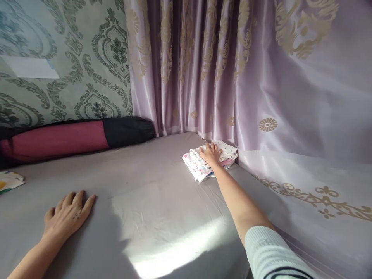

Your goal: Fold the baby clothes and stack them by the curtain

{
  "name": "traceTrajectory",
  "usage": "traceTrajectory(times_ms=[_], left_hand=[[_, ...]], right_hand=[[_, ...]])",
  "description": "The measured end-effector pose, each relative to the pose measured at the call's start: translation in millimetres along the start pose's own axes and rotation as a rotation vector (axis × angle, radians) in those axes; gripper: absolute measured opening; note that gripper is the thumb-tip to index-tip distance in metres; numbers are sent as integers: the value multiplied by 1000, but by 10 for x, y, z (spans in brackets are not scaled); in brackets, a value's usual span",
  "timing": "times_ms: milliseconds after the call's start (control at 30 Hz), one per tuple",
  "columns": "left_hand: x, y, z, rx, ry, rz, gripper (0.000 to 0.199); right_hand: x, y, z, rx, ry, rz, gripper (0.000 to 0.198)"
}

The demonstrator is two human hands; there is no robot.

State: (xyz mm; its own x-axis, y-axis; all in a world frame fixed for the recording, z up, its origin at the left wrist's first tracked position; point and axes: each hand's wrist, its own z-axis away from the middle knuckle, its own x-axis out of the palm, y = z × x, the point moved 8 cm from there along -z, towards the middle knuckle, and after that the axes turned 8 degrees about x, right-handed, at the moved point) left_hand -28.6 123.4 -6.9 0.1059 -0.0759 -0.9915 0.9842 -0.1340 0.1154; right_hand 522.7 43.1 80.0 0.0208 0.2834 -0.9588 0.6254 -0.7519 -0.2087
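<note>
Near the far right corner of the grey sheet point(151, 170) lies a stack of folded white cloth point(197, 167) with a small coloured print. My right hand point(211, 154) rests on top of it, palm down, with its fingers spread. The arm reaches far forward in a light, striped sleeve. At the lower left, my left hand point(68, 213) lies flat on the sheet, fingers apart and holding nothing. What the layers under the top cloth are, I cannot tell.
A long dark red and black padded bag point(64, 139) lies along the patterned wall point(84, 58). Purple curtains point(252, 97) hang along the back and right edges of the bed. At the left edge a white patterned piece point(11, 181) shows partly.
</note>
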Motion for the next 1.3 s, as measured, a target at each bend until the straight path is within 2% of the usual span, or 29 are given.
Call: traceTrajectory(times_ms=[100,333,400,533,667,767,933,1133,1300], left_hand=[[-35,6,-15,35,88,-94,63],[-22,22,-36,57,150,-85,55],[-36,72,-18,100,167,-52,57],[-83,117,29,108,213,-11,50],[-109,102,30,101,280,22,47],[-84,62,14,87,300,38,49],[-68,32,1,93,327,56,51],[-94,4,14,102,363,44,51],[-70,-7,-3,99,343,44,53]], right_hand=[[0,-4,-4,-2,0,9,60],[-90,1,-22,-40,-97,2,57],[-215,-41,0,-48,-22,-41,52],[-406,-394,206,-255,226,-200,45],[-171,-886,607,-502,267,-333,39],[190,-1284,1005,-681,143,-380,37],[682,-1876,1676,-833,-103,-427,38],[880,-2464,2481,-999,-255,-436,36],[906,-2651,2870,-1070,-265,-430,33]])
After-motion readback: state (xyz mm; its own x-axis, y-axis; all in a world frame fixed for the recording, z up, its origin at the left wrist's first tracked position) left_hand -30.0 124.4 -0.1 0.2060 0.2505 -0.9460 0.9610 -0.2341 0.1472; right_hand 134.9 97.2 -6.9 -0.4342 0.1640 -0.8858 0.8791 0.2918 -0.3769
